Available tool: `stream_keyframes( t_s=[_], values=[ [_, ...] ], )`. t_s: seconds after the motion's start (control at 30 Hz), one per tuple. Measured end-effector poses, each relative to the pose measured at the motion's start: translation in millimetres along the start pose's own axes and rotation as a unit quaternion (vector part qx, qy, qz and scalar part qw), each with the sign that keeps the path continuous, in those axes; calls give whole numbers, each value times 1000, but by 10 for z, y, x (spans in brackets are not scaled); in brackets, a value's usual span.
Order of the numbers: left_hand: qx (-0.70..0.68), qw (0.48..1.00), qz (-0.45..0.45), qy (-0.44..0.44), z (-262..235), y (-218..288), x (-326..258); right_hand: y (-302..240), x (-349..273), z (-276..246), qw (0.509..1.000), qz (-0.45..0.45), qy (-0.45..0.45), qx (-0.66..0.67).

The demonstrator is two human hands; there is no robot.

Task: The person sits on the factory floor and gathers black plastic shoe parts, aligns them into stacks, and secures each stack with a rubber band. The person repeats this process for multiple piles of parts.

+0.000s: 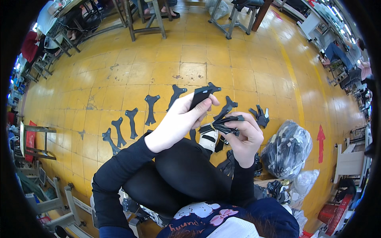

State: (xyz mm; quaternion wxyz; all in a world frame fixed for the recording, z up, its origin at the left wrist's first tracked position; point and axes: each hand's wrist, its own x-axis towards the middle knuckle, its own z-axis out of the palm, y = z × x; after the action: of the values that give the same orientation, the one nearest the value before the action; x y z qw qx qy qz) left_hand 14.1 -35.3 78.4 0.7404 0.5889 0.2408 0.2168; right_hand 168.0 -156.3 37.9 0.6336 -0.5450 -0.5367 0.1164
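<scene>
My left hand (183,114) is closed on a flat black piece (201,96) with a small pale patch near its top. Just to its right, my right hand (247,137) pinches a bundle of black strips (222,125), which looks bound by a thin yellowish band. Both hands are raised over my knees. Beyond them, several black Y-shaped pieces (151,109) lie spaced out in an arc on the floor; one piece (228,106) partly shows behind the bundle. I cannot tell their material.
A clear plastic bag (286,148) full of dark pieces stands at my right, near a loose dark cluster (260,116). My foot wears a white shoe (208,141). Wooden stools (147,23) stand ahead, and seated people (344,53) work along both sides. A red arrow (320,141) marks the yellow floor.
</scene>
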Motion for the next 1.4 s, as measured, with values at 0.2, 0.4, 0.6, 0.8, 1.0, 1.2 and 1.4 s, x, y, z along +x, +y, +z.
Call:
stream_keyframes(
  t_s=[0.2,0.4,0.6,0.8,1.0,1.2,1.4],
  values=[
    [23,997,-30,-61,24,-42,-14,-94,101,38,1000,-14,-24,-12],
    [-203,969,-138,-20,60,-21,-6,-118,60,52,989,-89,16,-115],
    [-227,970,-87,-26,96,19,-39,-80,-44,17,964,-185,64,-179],
    [-240,967,-80,-9,124,39,-38,-76,-17,49,959,-200,84,-183],
    [-247,964,-76,-57,63,-30,-15,-49,2,112,992,-76,72,-65],
    [-248,964,-96,-33,19,-131,2,-90,17,159,994,-35,77,-64],
    [-201,972,-110,-57,-5,-153,8,-131,24,143,987,-61,44,-142]
  ],
)
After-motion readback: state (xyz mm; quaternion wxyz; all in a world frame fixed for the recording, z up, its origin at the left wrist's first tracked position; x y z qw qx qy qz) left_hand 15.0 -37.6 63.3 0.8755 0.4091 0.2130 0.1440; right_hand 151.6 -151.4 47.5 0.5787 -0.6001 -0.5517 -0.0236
